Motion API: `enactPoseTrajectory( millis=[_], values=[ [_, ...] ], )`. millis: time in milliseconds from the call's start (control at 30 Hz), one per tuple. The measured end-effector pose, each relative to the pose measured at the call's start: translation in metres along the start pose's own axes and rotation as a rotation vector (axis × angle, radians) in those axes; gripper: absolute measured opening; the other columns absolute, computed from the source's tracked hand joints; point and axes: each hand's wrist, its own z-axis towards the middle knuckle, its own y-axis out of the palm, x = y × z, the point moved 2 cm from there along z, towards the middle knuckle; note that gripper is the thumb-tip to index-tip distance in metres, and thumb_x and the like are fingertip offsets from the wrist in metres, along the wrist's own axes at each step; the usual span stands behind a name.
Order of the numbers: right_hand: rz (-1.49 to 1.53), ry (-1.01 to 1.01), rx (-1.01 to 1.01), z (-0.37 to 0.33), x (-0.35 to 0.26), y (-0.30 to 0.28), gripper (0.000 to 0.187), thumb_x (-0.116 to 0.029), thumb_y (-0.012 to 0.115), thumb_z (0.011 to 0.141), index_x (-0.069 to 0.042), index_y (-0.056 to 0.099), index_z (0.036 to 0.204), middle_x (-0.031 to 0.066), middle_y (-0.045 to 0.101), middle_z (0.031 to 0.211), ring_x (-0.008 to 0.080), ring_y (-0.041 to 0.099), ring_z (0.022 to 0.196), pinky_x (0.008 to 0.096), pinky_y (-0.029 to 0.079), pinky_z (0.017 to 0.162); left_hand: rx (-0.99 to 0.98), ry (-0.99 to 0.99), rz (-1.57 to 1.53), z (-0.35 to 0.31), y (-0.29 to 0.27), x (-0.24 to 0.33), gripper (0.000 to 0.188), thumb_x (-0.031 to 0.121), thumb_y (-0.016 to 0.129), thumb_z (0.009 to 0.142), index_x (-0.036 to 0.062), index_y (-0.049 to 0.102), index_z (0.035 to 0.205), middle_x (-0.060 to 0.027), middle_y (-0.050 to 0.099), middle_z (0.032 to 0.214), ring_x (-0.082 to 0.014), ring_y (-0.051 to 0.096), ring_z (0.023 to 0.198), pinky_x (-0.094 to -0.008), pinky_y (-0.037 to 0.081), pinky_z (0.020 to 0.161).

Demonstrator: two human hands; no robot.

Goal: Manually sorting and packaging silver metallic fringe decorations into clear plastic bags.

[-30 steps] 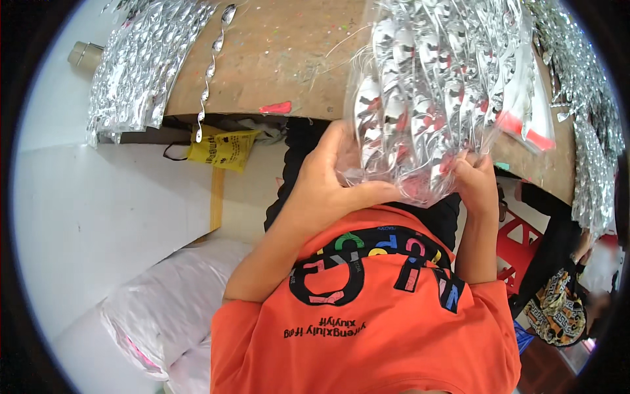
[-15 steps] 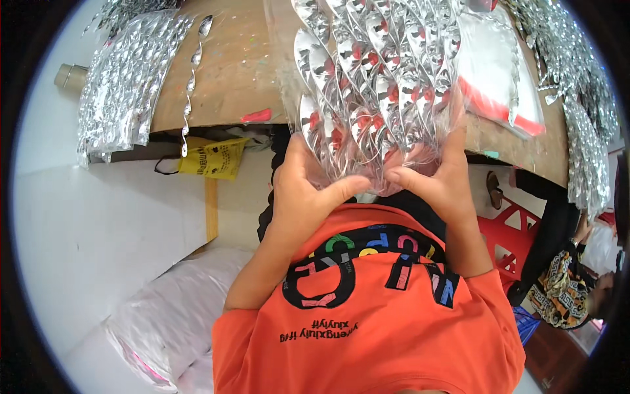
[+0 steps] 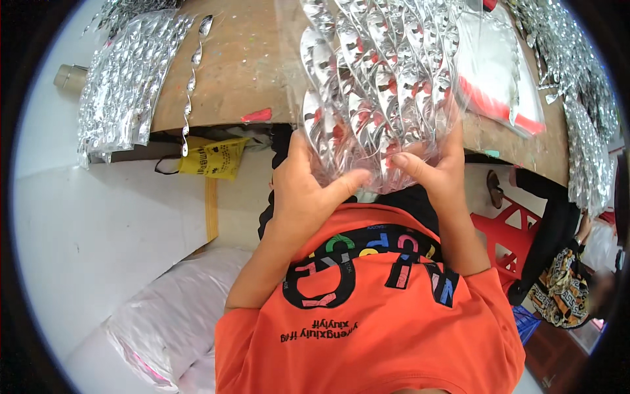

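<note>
Between my two hands is a clear plastic bag of shiny silver twisted strips [image 3: 380, 85], held up over the table's near edge. My left hand [image 3: 305, 184] grips its lower left side, thumb across the front and fingers hidden behind. On the lower right side my right hand [image 3: 436, 167] has hold in the same way, its thumb pressed on the plastic. The strips run lengthwise inside the bag and mirror the red of my shirt. Just right of the bag lies a stack of flat clear bags [image 3: 492, 72] with a red band, with a thin silver strip on it.
Silver twisted strips [image 3: 128, 79] hang over the brown table's [image 3: 230, 65] left edge, beside one single strip [image 3: 191, 82]. More silver strips [image 3: 584, 144] drape off the right end. Below are a yellow bag [image 3: 216, 157], a red stool [image 3: 508, 236] and a large plastic sack [image 3: 177, 315]. Another person [image 3: 564, 289] is at right.
The bag has shifted slightly and its strips have settled differently. My right thumb has moved up a little on the plastic; both hands keep their hold.
</note>
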Motion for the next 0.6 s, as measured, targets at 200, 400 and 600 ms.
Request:
enactPoseTrajectory(
  millis=[200,400,600],
  values=[
    [0.009,-0.086,0.032,-0.003,0.0,-0.002,0.093,0.0,0.072,0.068,-0.003,0.018,0.144,0.0137,0.046,0.129,0.0196,0.061,0.094,0.0293,0.053,0.074,-0.061,0.075,0.029,0.002,0.001,0.004,0.055,0.013,0.076,0.073,-0.0018,0.046,0.117,-0.0104,0.066,0.098,-0.0167,0.065,0.087,-0.029,0.051,0.076],
    [0.054,0.061,0.004,0.002,0.001,-0.011,0.09,0.001,0.065,0.068,-0.002,0.019,0.145,0.0118,0.053,0.12,0.0123,0.058,0.075,0.0257,0.05,0.068,-0.161,-0.238,-0.602,0.008,-0.009,-0.008,0.043,0.028,0.051,0.095,-0.0012,0.045,0.126,-0.0069,0.058,0.114,-0.0121,0.056,0.101,-0.024,0.047,0.082],
    [0.025,0.096,0.125,-0.005,0.003,-0.021,0.087,0.005,0.054,0.067,-0.003,0.02,0.146,0.0101,0.046,0.132,0.0109,0.055,0.085,0.0223,0.046,0.07,-0.204,-0.366,-1.178,0.0,0.008,-0.015,0.055,0.041,0.054,0.092,0.0018,0.044,0.13,-0.0089,0.056,0.123,-0.0171,0.055,0.11,-0.0309,0.044,0.093]
  ],
)
